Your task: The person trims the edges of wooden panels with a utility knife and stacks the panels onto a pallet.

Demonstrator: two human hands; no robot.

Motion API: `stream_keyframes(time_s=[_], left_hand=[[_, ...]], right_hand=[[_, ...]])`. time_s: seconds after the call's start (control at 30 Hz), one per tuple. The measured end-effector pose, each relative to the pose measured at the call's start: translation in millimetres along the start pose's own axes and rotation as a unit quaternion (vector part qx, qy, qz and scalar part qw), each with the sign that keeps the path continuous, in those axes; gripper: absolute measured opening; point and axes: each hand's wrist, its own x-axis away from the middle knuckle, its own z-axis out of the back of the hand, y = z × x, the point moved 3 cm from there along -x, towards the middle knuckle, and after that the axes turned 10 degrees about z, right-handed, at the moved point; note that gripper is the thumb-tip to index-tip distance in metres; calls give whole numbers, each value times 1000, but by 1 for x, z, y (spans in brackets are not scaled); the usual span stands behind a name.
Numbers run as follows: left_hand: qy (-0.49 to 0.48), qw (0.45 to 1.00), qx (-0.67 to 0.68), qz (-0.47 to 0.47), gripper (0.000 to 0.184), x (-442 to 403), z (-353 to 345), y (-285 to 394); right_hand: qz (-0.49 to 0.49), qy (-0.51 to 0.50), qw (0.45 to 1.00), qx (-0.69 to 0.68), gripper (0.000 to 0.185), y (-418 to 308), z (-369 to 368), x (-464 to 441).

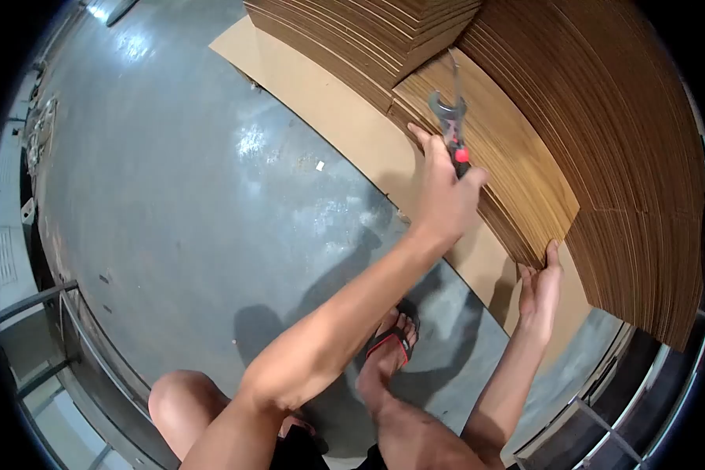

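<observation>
My left hand [449, 188] is closed around a slim hand tool [454, 133] with a red and black handle and a grey, curved head; its exact kind is blurred. Some fingers of that hand stretch along the edge of a low stack of wood-grain panels [517, 149]. At the near corner of this stack, my right hand [540, 286] grips the panels, its thumb at the top edge and the fingers against the side. Under the stack lies a plain tan board [313, 90], on the floor.
Taller stacks of dark brown panels [595, 94] rise on the right, with another stack [368, 35] behind. The grey floor [188, 180] stretches to the left. A metal frame [70, 329] stands at lower left, and metal bars [595, 423] at lower right. My sandalled foot [392, 337] is near the board.
</observation>
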Motion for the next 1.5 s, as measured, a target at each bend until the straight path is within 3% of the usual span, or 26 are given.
stream_keyframes(time_s=[0.07, 0.17, 0.23, 0.3, 0.43, 0.53, 0.57, 0.6, 0.63, 0.7, 0.77, 0.8, 0.83, 0.87, 0.93, 0.97, 1.0, 1.03, 1.1, 1.2, 1.3, 1.37, 1.5], left_hand=[[13, 979, -201, -30, 50, 4, 0, 22], [30, 972, -234, -5, 51, 8, -15, 41], [32, 960, -258, -101, 49, 18, -21, 46], [-26, 945, -320, -59, 53, 26, -25, 49], [-77, 960, -260, -68, 54, 14, -15, 57], [-142, 943, -300, 37, 55, 28, 8, 59], [-155, 943, -278, 101, 56, 36, 18, 52], [-136, 942, -294, 88, 53, 56, 24, 54], [-116, 941, -311, 71, 49, 85, 32, 62], [-197, 870, -424, 157, 51, 162, 60, 97], [-186, 861, -407, 242, 48, 255, 100, 156], [-162, 841, -424, 295, 50, 301, 123, 180], [-162, 830, -404, 349, 50, 344, 148, 220], [-96, 865, -460, 175, 45, 388, 185, 222], [-35, 891, -363, 272, 40, 478, 232, 301], [-31, 851, -164, 498, 40, 506, 242, 381], [37, 845, -21, 533, 36, 534, 245, 452], [56, 838, 39, 541, 37, 558, 256, 507], [108, 847, 120, 506, 37, 596, 275, 594], [205, 878, 105, 419, 39, 642, 289, 677], [264, 905, 178, 282, 37, 683, 289, 701], [325, 879, 264, 227, 39, 681, 271, 725], [363, 837, 408, 45, 39, 705, 246, 693]], right_hand=[[21, 18, 999, 43, 59, 1, 0, -2], [49, 42, 988, 137, 58, 8, 2, -6], [70, 21, 984, 159, 58, 8, 3, -7], [60, 6, 988, 142, 58, 12, 6, -9], [53, 7, 993, 106, 54, 12, 3, -10], [52, -42, 982, 175, 56, 37, 29, -35], [-1, -73, 976, 203, 62, 25, 31, -34], [-52, -108, 965, 234, 70, 12, 31, -32], [-100, -147, 948, 265, 79, -2, 32, -29], [-80, -107, 952, 275, 86, -10, 50, -9], [-61, -125, 957, 253, 90, -53, 66, 60], [51, -152, 912, 378, 88, -38, 106, 85], [-38, -231, 885, 404, 85, -68, 124, 142], [-1, -277, 863, 423, 76, 11, 207, 172], [-132, -466, 728, 485, 65, -60, 260, 308], [-39, -480, 700, 528, 55, -70, 312, 377], [-75, -528, 665, 523, 54, -101, 325, 420], [-99, -568, 637, 511, 54, -128, 329, 454], [-102, -632, 596, 485, 52, -167, 300, 484], [-69, -692, 549, 464, 50, -225, 239, 484], [-33, -698, 514, 497, 48, -273, 173, 445], [-19, -677, 501, 538, 47, -311, 128, 401], [57, -630, 541, 554, 44, -404, 7, 307]])
